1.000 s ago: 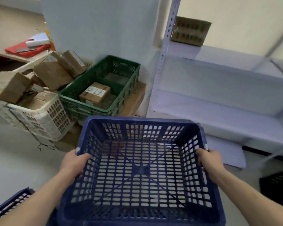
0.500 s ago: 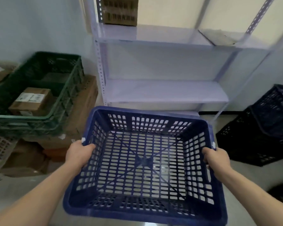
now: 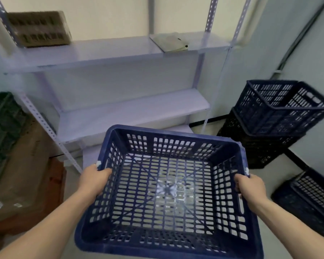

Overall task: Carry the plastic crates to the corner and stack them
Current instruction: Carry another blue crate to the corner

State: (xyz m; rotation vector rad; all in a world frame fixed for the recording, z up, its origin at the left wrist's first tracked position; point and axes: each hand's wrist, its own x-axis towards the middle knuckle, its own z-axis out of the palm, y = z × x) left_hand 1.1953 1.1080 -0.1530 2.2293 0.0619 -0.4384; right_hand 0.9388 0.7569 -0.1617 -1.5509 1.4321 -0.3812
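A: Two hands on one empty deep-blue slotted plastic crate [image 3: 168,189] — left grip [image 3: 94,181] clamped over the left rim, right grip [image 3: 250,189] clamped over the right. It's up in the air in front of the carrier, touching nothing else.

B: And the corner?

A: Ahead and off to the right. A dark blue plastic crate [image 3: 281,109] sits on a black plastic crate [image 3: 254,146] by the wall. That's the stack, I'd say, and the carried crate is well apart from it.

B: That top one looks crooked to me.

A: It does. It sits turned and tilted on the black one, not squared up. Drop a third on it like that and I'd expect the rims to miss each other, so the pile could rock or slide off.

B: Anything on the way in?

A: Plenty. Another dark slotted crate [image 3: 307,199] lies on the floor low on the right, near the route. The carried crate hides the floor right below it, so a foot could catch what's down there. On the other side, the white metal shelving rack [image 3: 120,113] stands just beyond the far rim. A quick swing right might clip one of its posts.

B: And the hold itself?

A: Both hands sit near the middle of the side rims — a balanced hold, I'd judge. If one lets go early over the stack, the crate tips.
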